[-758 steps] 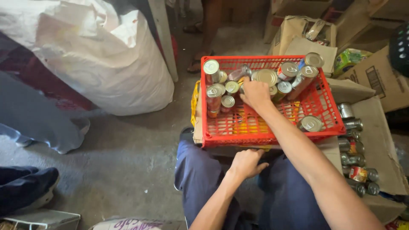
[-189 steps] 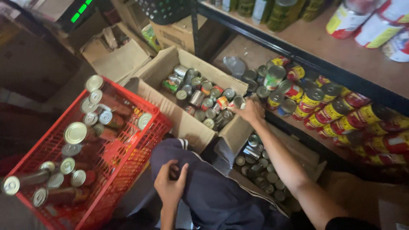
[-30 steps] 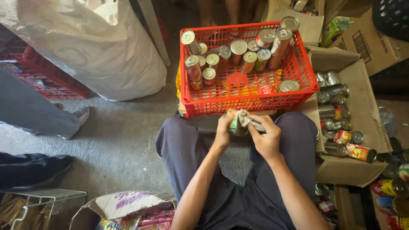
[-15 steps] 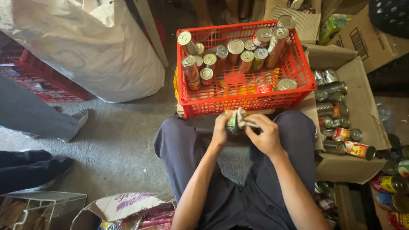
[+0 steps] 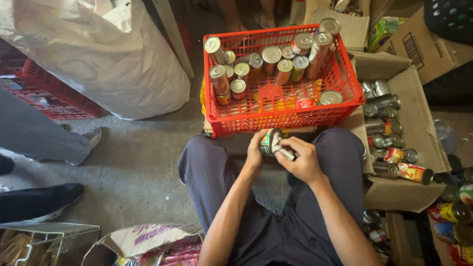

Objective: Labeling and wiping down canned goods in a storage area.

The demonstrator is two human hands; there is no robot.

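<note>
My left hand (image 5: pixel 255 153) grips a small tin can (image 5: pixel 270 141) with a green label, tilted on its side above my lap. My right hand (image 5: pixel 304 158) holds a small whitish object (image 5: pixel 286 152) pressed against the can's end. Both hands meet just in front of a red plastic crate (image 5: pixel 340 79) that holds several upright and leaning tin cans (image 5: pixel 271 54). I sit with my knees apart in dark trousers (image 5: pixel 207 172).
An open cardboard box (image 5: pixel 419 118) of cans lies to the right, with more cans (image 5: pixel 451 212) loose beside it. A big white sack (image 5: pixel 93 54) stands at the left, another red crate (image 5: pixel 49 88) behind it. Another person's legs and shoes (image 5: pixel 44 197) are at far left.
Over the last second my hands stayed at my lap working on the can, which has turned slightly. Earlier I reached into the cardboard box and the red crate.
</note>
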